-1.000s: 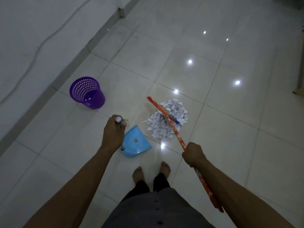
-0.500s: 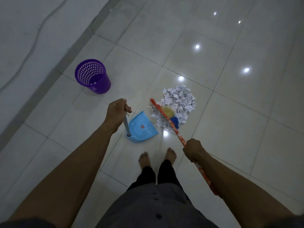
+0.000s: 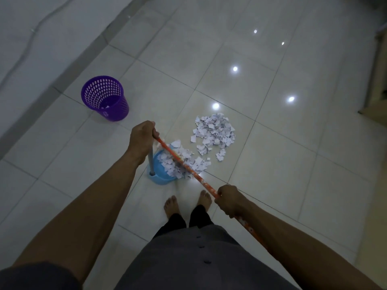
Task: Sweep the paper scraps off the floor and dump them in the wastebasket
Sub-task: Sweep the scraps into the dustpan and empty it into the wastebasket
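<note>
Purple wastebasket (image 3: 117, 109) stands apart; left fingers (image 3: 154, 133) grip dustpan handle (image 3: 151, 162), right fingers (image 3: 220, 194) grip broomstick (image 3: 188, 169)

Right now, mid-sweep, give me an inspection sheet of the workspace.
Surface: glossy tiled floor, lamp glints; bare feet on it.
Job's things: paper scraps pile on the floor right of the blue dustpan; some scraps in the pan; orange broom handle crosses it; purple wastebasket upright, far left, few scraps inside.
Clutter: nothing seen.
Hands: left hand grips the dustpan's grey handle; right hand grips the broom handle.
Cables: one cable on the wall, upper left.
Surroundings: grey skirting; furniture edge, right.
</note>
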